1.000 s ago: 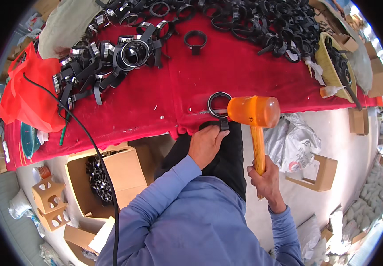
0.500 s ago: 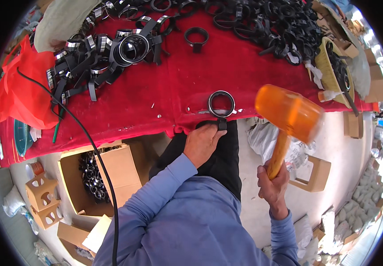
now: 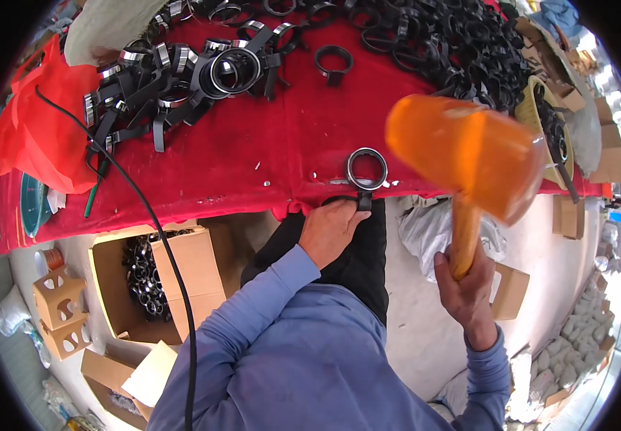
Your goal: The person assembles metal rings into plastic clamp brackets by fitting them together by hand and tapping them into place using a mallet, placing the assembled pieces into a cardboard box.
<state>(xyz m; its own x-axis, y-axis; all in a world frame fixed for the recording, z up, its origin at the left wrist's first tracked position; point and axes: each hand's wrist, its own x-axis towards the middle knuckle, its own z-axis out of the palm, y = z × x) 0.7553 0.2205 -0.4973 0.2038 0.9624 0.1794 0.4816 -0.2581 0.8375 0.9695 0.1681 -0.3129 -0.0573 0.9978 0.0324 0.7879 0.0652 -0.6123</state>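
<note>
My right hand grips the wooden handle of a mallet with a translucent orange head, raised at the right of the table edge. My left hand is closed on the short black tab of a black ring with a silver rim. That ring rests on the red cloth at the table's front edge, its tab pointing toward me. The mallet head is to the right of the ring, apart from it. A single black ring lies farther back on the cloth.
A heap of silver-and-black rings with tabs lies at left, and a large pile of black rings at far right. A yellow basket stands right. An open cardboard box sits below left. A black cable hangs across the left side.
My right hand has lifted the mallet higher and moved right; its head looks larger. My left hand stays on the ring's tab. The whole view has shifted slightly.
</note>
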